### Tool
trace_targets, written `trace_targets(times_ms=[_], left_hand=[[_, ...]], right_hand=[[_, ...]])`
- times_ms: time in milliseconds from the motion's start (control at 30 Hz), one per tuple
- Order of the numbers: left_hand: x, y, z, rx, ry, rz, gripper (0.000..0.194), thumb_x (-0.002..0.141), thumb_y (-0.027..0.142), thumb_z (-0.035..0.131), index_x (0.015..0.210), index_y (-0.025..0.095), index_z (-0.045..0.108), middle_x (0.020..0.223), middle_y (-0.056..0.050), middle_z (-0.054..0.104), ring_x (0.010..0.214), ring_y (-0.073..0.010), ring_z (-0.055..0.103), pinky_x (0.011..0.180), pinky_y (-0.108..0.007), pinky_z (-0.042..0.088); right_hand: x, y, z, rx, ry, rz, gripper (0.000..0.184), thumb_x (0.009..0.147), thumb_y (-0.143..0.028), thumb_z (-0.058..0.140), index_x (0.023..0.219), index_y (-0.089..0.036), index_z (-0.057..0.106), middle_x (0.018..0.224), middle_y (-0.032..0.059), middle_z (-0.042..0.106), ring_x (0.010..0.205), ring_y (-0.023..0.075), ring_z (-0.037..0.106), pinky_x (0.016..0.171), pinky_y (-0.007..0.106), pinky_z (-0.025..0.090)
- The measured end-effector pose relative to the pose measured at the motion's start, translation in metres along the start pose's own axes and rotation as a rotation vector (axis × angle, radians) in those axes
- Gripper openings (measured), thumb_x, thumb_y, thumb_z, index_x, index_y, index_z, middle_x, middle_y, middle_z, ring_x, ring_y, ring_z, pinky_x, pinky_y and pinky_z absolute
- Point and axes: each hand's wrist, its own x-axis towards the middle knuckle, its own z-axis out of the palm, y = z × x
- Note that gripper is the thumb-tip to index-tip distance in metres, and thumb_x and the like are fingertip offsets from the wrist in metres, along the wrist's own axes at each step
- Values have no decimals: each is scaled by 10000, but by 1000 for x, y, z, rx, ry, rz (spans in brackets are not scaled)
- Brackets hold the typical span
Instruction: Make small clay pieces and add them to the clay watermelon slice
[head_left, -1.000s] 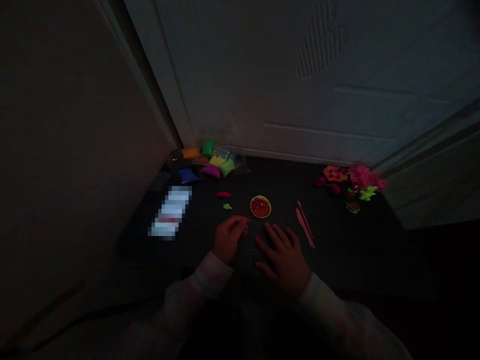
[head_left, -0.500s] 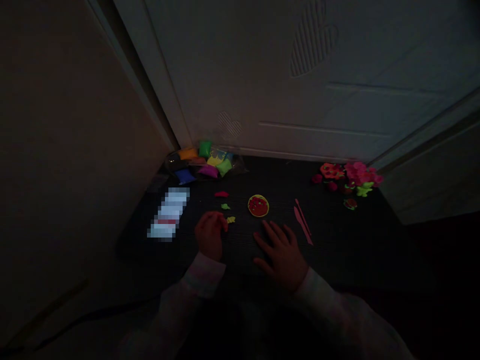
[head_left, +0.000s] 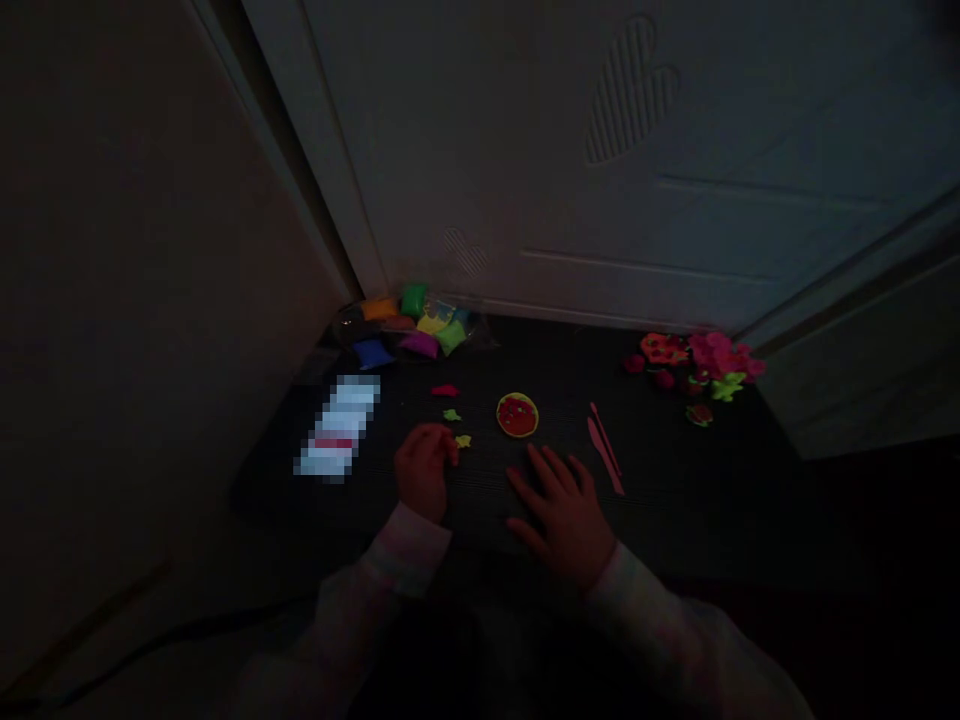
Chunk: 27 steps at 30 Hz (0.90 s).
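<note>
1. Head view, what is hard to see: the left hand (head_left: 424, 475) has its fingers curled inward, and I cannot tell whether they hold anything, since the fingertips are dim and partly covered. A yellow piece (head_left: 464, 441) lies right beside them; whether they touch it is unclear.
2. The right hand (head_left: 566, 520) is palm down, fingers spread, gripping nothing that shows; what is under the palm is hidden. Its fingertips are near the lower edge of a red disc (head_left: 517, 415) with a yellow rim, whose small toppings are too dark to identify.
3. The bright panel (head_left: 339, 428) at the left is pixelated and unreadable. The forearms fade into shadow, and the right sleeve (head_left: 652, 600) is cut off at the bottom.
4. The dark table (head_left: 690, 490) carries a green piece (head_left: 451, 414) and a red piece (head_left: 445, 391) beyond the left hand, a pink knife (head_left: 602, 452) and stick (head_left: 607, 440) to the right, colored packets (head_left: 421, 344) at the back left, and bright shapes (head_left: 720, 355) at the back right.
5. The room is dim; a pale door (head_left: 525, 150) with striped hearts stands behind the table.
</note>
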Motion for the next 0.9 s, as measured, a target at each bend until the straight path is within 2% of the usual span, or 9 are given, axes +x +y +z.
trace_targets(times_ms=[133,267,367,500,633,733,867,900], left_hand=[[0,0,0,14,-12,5,124,662,221,520,581,133,553,489,18,495,411,-72,449,375,-186,335],[0,-1,0,20,-12,6,118,654,221,530,580,133,553,494,19,495,411,-71,450,374,-184,334],[0,-2,0,18,-3,14,113,658,210,523,586,129,555,493,17,495,412,-71,452,377,-184,338],[-1,-1,1,31,-13,8,109,657,195,517,585,126,562,498,14,495,420,-74,457,378,-184,338],[-1,0,1,9,-13,-5,111,655,208,519,584,133,557,502,15,496,423,-75,456,378,-186,333],[-1,0,1,12,-17,-12,113,655,206,520,580,130,555,494,15,492,419,-74,454,377,-186,334],[0,-1,1,17,-10,-3,114,660,205,517,581,131,554,492,17,493,410,-73,452,375,-189,336],[0,-1,1,20,-9,-1,114,661,205,516,583,131,554,494,17,494,411,-73,453,374,-189,336]], right_hand=[[-1,0,-1,-35,30,121,448,781,-495,374,1172,-291,455,1320,106,322,1187,278,278,916,482,194],[-1,0,0,-22,3,32,446,780,-484,386,1188,-308,429,1317,84,335,1177,260,296,923,462,197],[-1,1,1,-46,44,126,442,778,-487,388,1166,-289,462,1322,99,322,1183,289,277,911,479,201],[0,1,1,-13,4,18,441,786,-481,374,1190,-309,426,1319,92,331,1181,267,291,923,474,192],[1,2,-1,-47,35,133,442,777,-485,391,1167,-289,464,1328,92,314,1185,294,272,917,480,200],[0,1,0,-15,-27,20,457,781,-500,371,1198,-320,413,1325,79,323,1191,260,277,929,469,194],[0,1,1,-26,16,136,460,782,-514,352,1176,-298,450,1331,109,301,1201,288,253,914,487,202],[0,1,1,-23,17,124,467,782,-516,351,1182,-293,443,1330,110,302,1200,287,254,916,486,201]])
